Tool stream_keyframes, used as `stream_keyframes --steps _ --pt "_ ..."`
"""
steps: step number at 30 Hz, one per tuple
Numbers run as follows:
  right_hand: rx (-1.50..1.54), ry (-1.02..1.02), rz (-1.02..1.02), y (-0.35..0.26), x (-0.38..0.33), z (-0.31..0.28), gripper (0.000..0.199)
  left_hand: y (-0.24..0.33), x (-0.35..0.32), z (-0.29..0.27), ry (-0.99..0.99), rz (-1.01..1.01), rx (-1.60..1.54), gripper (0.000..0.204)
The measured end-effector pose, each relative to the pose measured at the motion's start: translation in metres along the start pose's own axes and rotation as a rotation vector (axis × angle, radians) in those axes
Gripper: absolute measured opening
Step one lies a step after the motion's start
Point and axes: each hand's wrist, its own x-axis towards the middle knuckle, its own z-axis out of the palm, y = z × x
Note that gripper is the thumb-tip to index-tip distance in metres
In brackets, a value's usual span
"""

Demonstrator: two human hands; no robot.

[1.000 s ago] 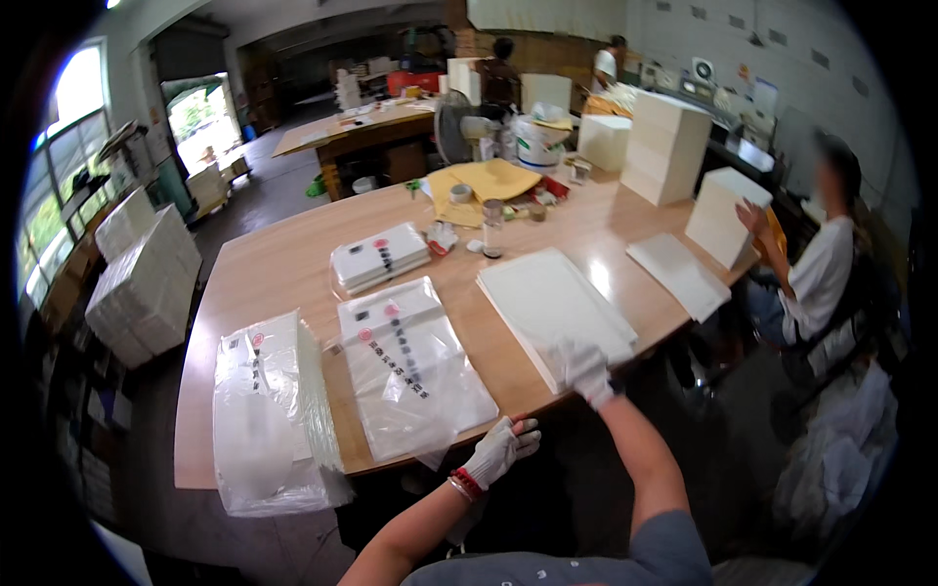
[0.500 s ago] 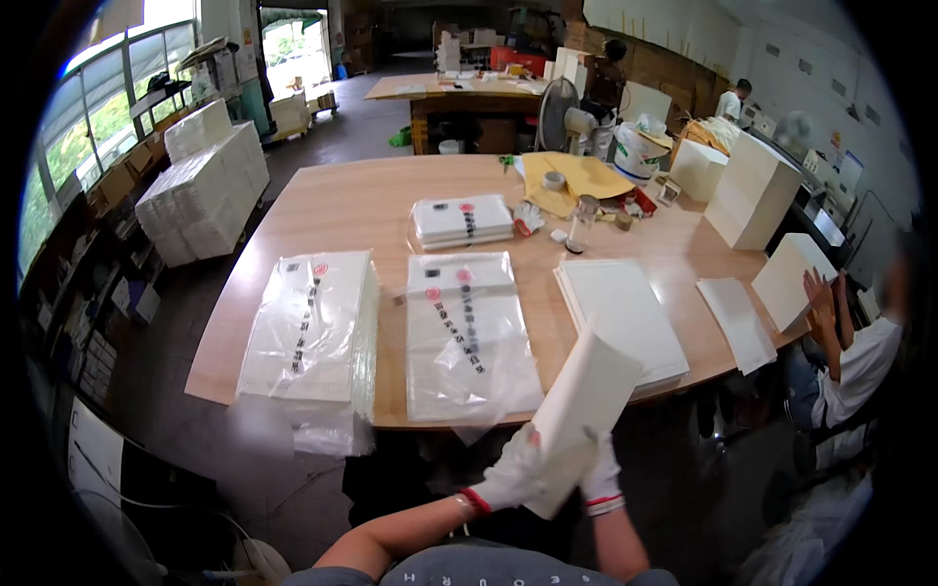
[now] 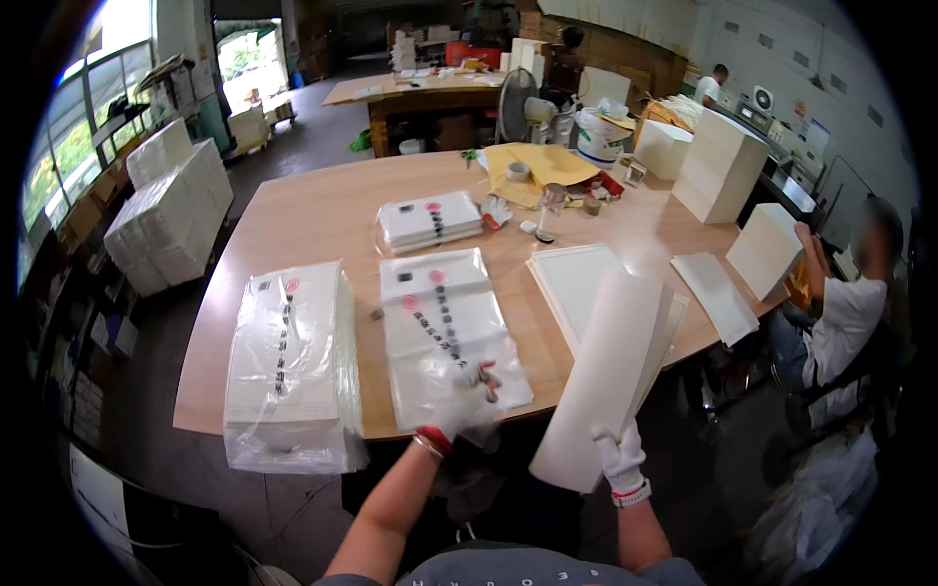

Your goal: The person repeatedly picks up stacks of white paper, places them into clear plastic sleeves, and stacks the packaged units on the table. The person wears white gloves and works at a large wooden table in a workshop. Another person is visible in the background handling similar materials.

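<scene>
My right hand (image 3: 622, 461), in a white glove, grips the lower edge of a curved cream-white sheet of paper or thin card (image 3: 601, 376). The sheet leans up over the table's near edge; whether it is one or several layers I cannot tell. My left hand (image 3: 467, 402), gloved with bare fingertips, is over the near end of a pile of flat clear plastic bags (image 3: 440, 308) with red and black print. Motion smears its fingers. Behind the held sheet lies a stack of white sheets (image 3: 575, 272), partly hidden.
A tall stack in clear plastic (image 3: 288, 342) overhangs the table's near left edge. Farther back lie a smaller bagged stack (image 3: 430, 220), a glass jar (image 3: 552, 210) and yellow paper (image 3: 537, 166). A seated person (image 3: 850, 313) handles a white block (image 3: 764, 252) at the right.
My left hand has let go of the sheet and moved left to the plastic bags. The sheet, still in my right hand, has swung wider and curves more. The whole view has shifted.
</scene>
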Motion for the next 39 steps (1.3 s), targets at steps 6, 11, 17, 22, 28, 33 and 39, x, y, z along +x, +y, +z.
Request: stream_keyframes --steps 6,11,17,22,28,33,39 --pt "-0.625 -0.457 -0.356 0.005 0.013 0.011 0.031 0.054 0.038 -0.062 -0.011 -0.071 -0.28 0.042" --pt "-0.884 -0.93 -0.189 0.027 0.046 0.073 0.048 0.025 0.01 0.021 -0.095 0.59 0.609 0.043" --pt "-0.616 -0.692 0.115 -0.021 0.084 0.121 0.064 0.02 -0.007 0.013 -0.027 0.337 0.86 0.045" --pt "-0.58 -0.249 -0.074 0.105 0.085 0.171 0.062 -0.019 -0.017 -0.026 0.023 0.49 1.287 0.044" --pt "-0.859 -0.608 0.208 0.106 0.11 0.176 0.056 -0.042 -0.031 -0.093 0.589 0.609 1.67 0.039" --pt "-0.845 -0.664 0.217 0.087 0.065 0.146 0.067 -0.045 -0.057 -0.095 0.615 -0.028 0.498 0.044" --pt "-0.545 -0.64 0.09 0.091 0.004 0.101 0.072 -0.042 -0.127 -0.066 0.546 -0.288 0.851 0.044"
